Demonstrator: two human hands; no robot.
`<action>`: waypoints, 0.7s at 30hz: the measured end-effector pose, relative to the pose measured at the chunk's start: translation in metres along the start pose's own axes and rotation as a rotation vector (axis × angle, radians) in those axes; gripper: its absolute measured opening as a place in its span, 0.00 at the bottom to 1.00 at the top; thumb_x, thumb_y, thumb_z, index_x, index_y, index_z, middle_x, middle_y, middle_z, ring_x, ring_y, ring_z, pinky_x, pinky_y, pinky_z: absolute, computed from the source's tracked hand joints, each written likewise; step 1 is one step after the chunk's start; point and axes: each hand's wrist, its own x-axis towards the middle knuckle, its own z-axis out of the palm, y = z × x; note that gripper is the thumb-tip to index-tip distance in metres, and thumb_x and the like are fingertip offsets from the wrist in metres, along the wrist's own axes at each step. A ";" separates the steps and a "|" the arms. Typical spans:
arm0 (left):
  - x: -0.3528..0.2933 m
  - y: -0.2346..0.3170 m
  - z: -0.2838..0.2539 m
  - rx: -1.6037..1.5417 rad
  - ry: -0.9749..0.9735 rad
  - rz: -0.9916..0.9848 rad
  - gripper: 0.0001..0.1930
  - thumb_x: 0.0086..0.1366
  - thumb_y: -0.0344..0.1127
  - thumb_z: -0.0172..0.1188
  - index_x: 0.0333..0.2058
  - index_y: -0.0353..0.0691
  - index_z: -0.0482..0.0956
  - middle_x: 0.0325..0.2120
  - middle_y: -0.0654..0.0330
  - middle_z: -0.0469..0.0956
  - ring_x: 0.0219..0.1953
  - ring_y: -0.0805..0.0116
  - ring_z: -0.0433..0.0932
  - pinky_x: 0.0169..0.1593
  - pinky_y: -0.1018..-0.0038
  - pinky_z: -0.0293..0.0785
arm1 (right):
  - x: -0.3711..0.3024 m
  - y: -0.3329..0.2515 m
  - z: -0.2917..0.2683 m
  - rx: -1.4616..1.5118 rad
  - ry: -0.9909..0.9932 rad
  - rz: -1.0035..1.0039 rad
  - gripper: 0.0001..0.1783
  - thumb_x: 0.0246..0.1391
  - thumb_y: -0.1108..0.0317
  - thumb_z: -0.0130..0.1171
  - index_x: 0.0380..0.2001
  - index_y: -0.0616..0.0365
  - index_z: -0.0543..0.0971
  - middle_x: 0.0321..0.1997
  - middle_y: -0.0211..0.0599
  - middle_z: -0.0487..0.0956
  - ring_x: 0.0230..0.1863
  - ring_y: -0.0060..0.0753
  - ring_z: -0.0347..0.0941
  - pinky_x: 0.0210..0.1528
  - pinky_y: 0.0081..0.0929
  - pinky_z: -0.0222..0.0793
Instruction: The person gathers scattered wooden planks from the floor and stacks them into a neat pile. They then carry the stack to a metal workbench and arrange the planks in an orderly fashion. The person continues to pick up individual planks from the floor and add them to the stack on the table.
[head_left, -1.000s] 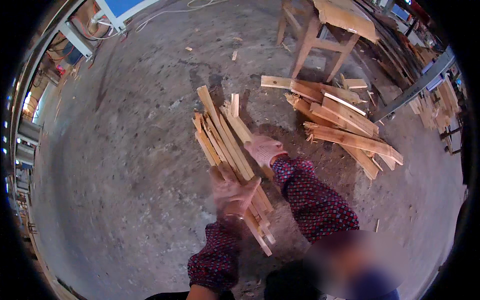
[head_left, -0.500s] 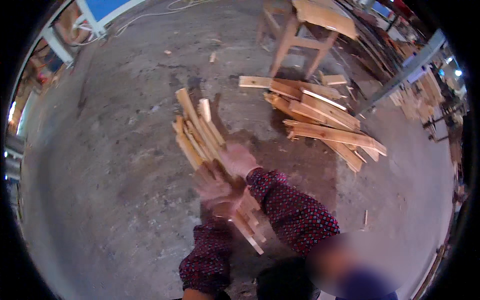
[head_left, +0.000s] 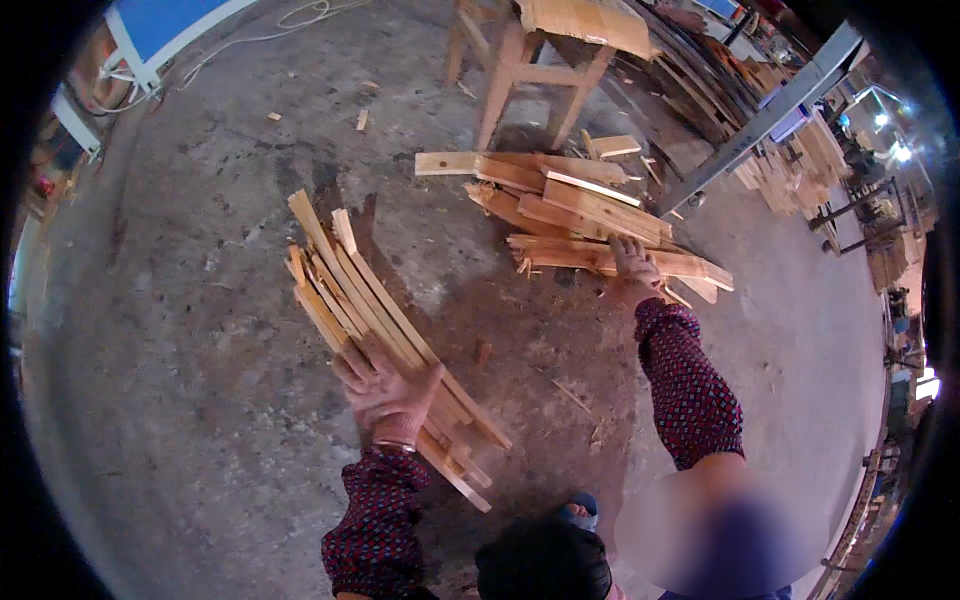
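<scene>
My left hand (head_left: 385,395) lies spread across a loose bundle of long, narrow wood strips (head_left: 385,315) on the floor, palm down, fingers apart. Farther right, my right hand (head_left: 635,270) reaches to a pile of pale boards (head_left: 600,205). Its fingers are bent over the nearest board (head_left: 570,252), a long one with a splintered left end. The underside of that grip and the thumb are partly hidden.
Behind the pile stands a wooden stool (head_left: 520,70) with a sheet on its seat. A grey metal post (head_left: 765,115) slants up at the right, with more stacked wood (head_left: 800,160) beyond. A person's blurred leg (head_left: 735,540) is at lower right. Small wood scraps (head_left: 362,120) dot the floor.
My right hand has left the strip bundle and moved right and away to the board pile. My left hand stays on the bundle. The view has swung to the right.
</scene>
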 end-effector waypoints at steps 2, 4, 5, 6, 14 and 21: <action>-0.001 -0.004 0.005 -0.032 0.042 0.038 0.63 0.42 0.71 0.69 0.68 0.42 0.49 0.66 0.40 0.51 0.66 0.28 0.49 0.63 0.38 0.58 | 0.013 0.002 -0.012 -0.107 -0.157 -0.095 0.42 0.51 0.54 0.60 0.67 0.57 0.62 0.68 0.47 0.66 0.68 0.52 0.62 0.67 0.45 0.56; -0.001 -0.001 -0.009 -0.052 0.009 0.027 0.59 0.42 0.65 0.72 0.66 0.40 0.54 0.65 0.36 0.51 0.65 0.27 0.51 0.65 0.40 0.58 | 0.015 -0.010 -0.029 -0.155 -0.199 -0.216 0.38 0.51 0.53 0.59 0.64 0.53 0.65 0.65 0.47 0.69 0.65 0.51 0.66 0.65 0.43 0.58; 0.000 0.002 -0.007 -0.064 0.009 0.018 0.60 0.41 0.66 0.71 0.67 0.40 0.53 0.65 0.36 0.52 0.65 0.26 0.51 0.65 0.39 0.57 | 0.010 -0.020 -0.038 -0.126 -0.198 -0.249 0.36 0.51 0.52 0.58 0.64 0.51 0.66 0.63 0.47 0.71 0.63 0.51 0.68 0.64 0.43 0.60; -0.003 -0.007 -0.009 -0.051 0.016 -0.015 0.61 0.41 0.67 0.71 0.67 0.41 0.53 0.65 0.37 0.53 0.65 0.26 0.51 0.65 0.39 0.57 | 0.004 -0.055 -0.063 -0.082 -0.193 -0.314 0.35 0.52 0.52 0.57 0.63 0.50 0.66 0.61 0.47 0.73 0.61 0.51 0.70 0.63 0.43 0.61; 0.001 -0.008 -0.015 -0.143 0.010 0.031 0.60 0.43 0.70 0.69 0.67 0.39 0.54 0.64 0.37 0.57 0.65 0.26 0.53 0.66 0.39 0.54 | -0.015 -0.195 -0.056 0.508 -0.430 -0.526 0.28 0.61 0.43 0.44 0.47 0.56 0.75 0.45 0.53 0.79 0.49 0.55 0.76 0.51 0.47 0.71; -0.001 -0.003 -0.011 -0.042 0.136 0.112 0.58 0.46 0.69 0.67 0.66 0.36 0.56 0.64 0.37 0.57 0.66 0.30 0.54 0.65 0.39 0.54 | -0.024 -0.273 -0.066 0.814 -0.656 -0.324 0.29 0.61 0.42 0.41 0.49 0.55 0.75 0.54 0.53 0.76 0.60 0.56 0.70 0.54 0.48 0.68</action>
